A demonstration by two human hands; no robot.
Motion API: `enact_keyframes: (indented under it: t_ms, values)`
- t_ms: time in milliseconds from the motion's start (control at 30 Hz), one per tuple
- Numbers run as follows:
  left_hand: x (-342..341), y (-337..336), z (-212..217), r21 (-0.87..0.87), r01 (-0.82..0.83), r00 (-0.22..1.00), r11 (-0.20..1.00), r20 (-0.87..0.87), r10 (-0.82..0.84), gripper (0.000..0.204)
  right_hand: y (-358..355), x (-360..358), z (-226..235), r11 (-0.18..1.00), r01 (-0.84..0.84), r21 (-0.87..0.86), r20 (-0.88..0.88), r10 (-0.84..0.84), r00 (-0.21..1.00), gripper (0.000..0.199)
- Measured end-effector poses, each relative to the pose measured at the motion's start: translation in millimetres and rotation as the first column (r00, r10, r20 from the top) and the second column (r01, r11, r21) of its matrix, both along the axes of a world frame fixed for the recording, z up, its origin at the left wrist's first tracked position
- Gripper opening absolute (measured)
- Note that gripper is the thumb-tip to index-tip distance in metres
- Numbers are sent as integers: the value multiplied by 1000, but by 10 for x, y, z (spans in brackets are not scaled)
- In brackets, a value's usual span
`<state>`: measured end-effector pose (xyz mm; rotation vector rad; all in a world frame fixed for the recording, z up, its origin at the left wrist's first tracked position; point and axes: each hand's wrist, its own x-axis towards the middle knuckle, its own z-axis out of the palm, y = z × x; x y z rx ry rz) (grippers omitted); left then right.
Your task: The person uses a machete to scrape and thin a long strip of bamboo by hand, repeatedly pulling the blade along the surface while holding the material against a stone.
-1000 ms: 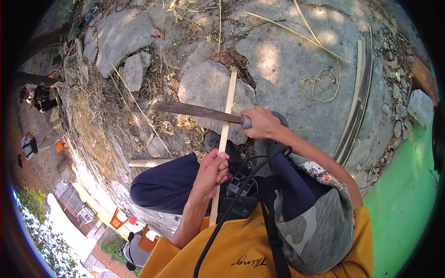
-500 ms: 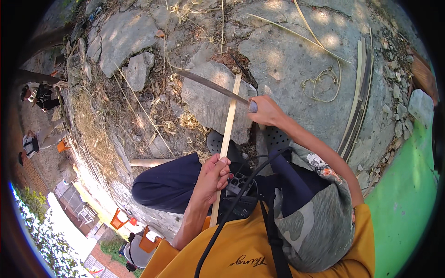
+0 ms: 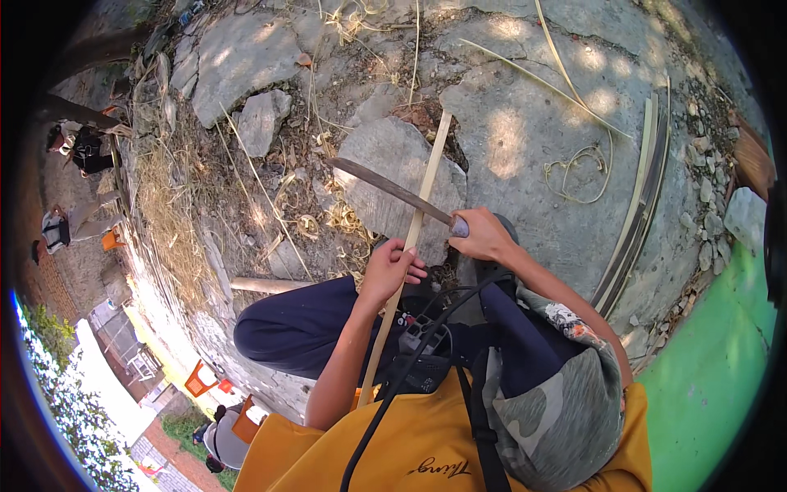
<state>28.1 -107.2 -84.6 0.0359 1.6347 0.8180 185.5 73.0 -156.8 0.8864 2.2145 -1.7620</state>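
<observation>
My left hand (image 3: 389, 266) grips a long pale bamboo strip (image 3: 424, 184) that runs from my lap up over a flat grey stone (image 3: 385, 189). My right hand (image 3: 484, 234) is closed on the handle of a long dark blade (image 3: 385, 187). The blade points left and away, lying across the strip just above my left hand. Both forearms come in from the lower edge, over my dark trousers and yellow shirt.
Several split bamboo strips (image 3: 635, 221) lie stacked at the right beside a loose coil of thin fibre (image 3: 578, 168). Dry shavings and grass (image 3: 176, 213) litter the stony ground at left. A round stick (image 3: 262, 285) lies by my knee. People stand far off at left.
The blade swung up away from me, then came back down across the strip. My left hand stayed on the strip, shifting slightly up along it.
</observation>
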Motion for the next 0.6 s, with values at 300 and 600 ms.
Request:
enact_keyframes:
  t_ms: [300,600]
  values:
    - [-299,382,908,79,4,943,997,-332,22,16,242,462,-94,887,411,211,-69,-406,911,29]
    - [-1568,749,1936,-158,610,88,777,-960,-265,11,708,993,-377,646,532,548,-11,-630,776,27]
